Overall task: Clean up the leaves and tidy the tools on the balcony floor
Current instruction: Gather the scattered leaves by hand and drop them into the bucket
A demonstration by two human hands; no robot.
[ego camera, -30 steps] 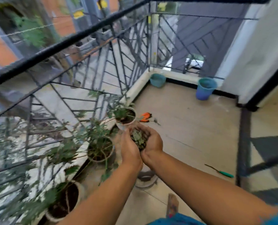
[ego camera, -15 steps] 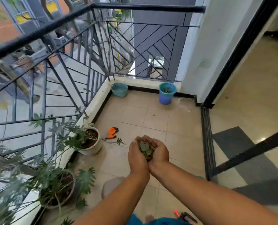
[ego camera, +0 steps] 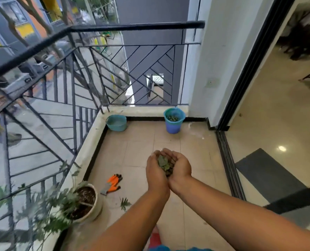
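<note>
— Leaves [ego camera: 163,163]: location?

— Held in a small heap in two cupped hands, above the tiled floor [ego camera: 139,153] at mid-balcony. Left hand [ego camera: 156,172] and right hand [ego camera: 179,166] are pressed together along their inner edges, fingers curled up round the heap.

— Anything loose on the floor?

— One green sprig [ego camera: 124,203] lies on the tiles near the potted plant [ego camera: 83,201]. Orange-handled shears [ego camera: 112,184] lie just beyond it, apart from both — untouched.

— Containers?

— Blue bucket [ego camera: 173,124] against the far kerb, upright, with dark bits visible inside. Teal basin [ego camera: 116,122] stands to its left in the corner, well apart from the bucket. Its contents cannot be made out.

— Surroundings?

— Black railing [ego camera: 74,78] runs along the left and far sides. Sliding-door track [ego camera: 228,163] borders the floor on the right, with a dark mat [ego camera: 266,176] inside the room.
</note>
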